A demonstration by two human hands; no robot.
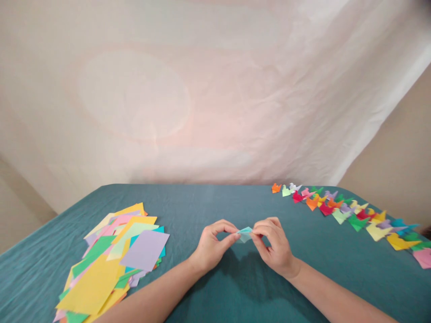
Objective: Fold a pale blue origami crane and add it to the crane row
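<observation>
Head view. The left hand [211, 246] and the right hand [273, 246] meet above the teal tablecloth [215, 202], both raised clear of it. A small folded piece of light-blue paper [245, 233] sits between them, directly between the two sets of fingertips. Left thumb and forefinger are pressed together on the paper's left end; right thumb and forefinger are pinched on its right end. The remaining fingers of each hand are curled in, apart from the paper. The exact fold of the paper is too small to tell.

Well to the left of the left fingers, a loose pile of coloured paper squares [114, 260] lies flat on the cloth, a lilac sheet [145, 250] on top. Well to the right of the right fingers, a row of folded paper figures [350, 214] in mixed colours runs along the cloth's far right edge. A pale draped sheet [215, 89] hangs behind the table.
</observation>
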